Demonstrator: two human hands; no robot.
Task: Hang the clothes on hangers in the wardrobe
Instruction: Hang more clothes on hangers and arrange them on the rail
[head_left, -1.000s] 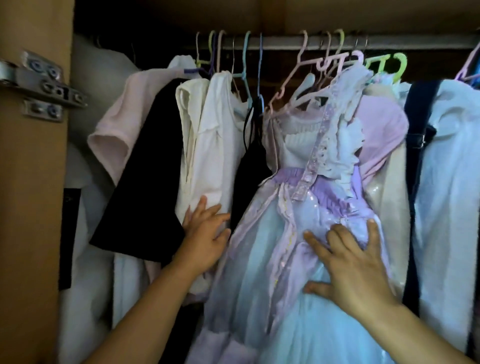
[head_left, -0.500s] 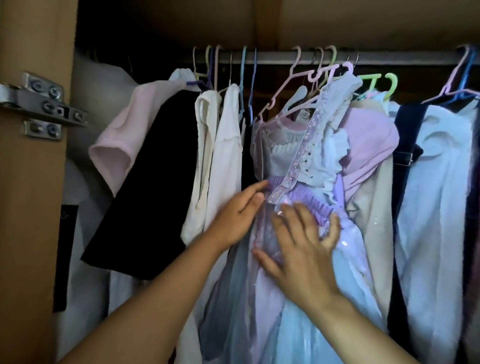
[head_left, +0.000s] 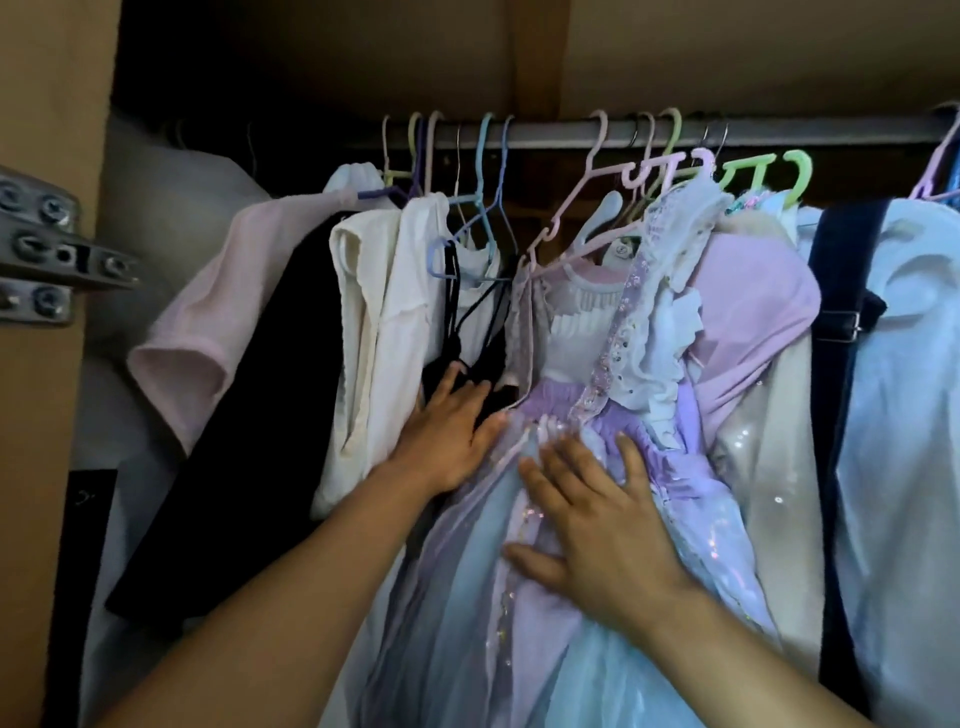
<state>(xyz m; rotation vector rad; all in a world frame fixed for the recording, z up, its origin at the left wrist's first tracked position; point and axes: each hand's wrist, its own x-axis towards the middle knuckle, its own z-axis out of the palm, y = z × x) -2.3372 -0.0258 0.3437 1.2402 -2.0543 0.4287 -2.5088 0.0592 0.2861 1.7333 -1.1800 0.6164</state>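
Note:
A lilac and pale blue dress (head_left: 582, 353) with a white ruffled bodice hangs on a pink hanger (head_left: 566, 208) from the metal rail (head_left: 571, 134). My right hand (head_left: 587, 525) lies flat on its skirt just below the purple waistband, fingers spread. My left hand (head_left: 447, 431) presses with straight fingers against the black garment (head_left: 467, 358) to the left of the dress, its thumb at the edge of the waistband. Neither hand grips anything.
The rail is crowded: a pink top (head_left: 208, 322), a black garment (head_left: 270, 415), white tops (head_left: 395, 322) on the left; a lilac top (head_left: 748, 322), a cream sequinned piece (head_left: 763, 457), a navy strap (head_left: 841, 291) and pale blue clothing (head_left: 914, 389) on the right. Door hinge (head_left: 47, 254) at far left.
My left hand went from the white tops to the dress's left edge. My right hand slid up the skirt to the waistband, then slightly down. The view tilted upward.

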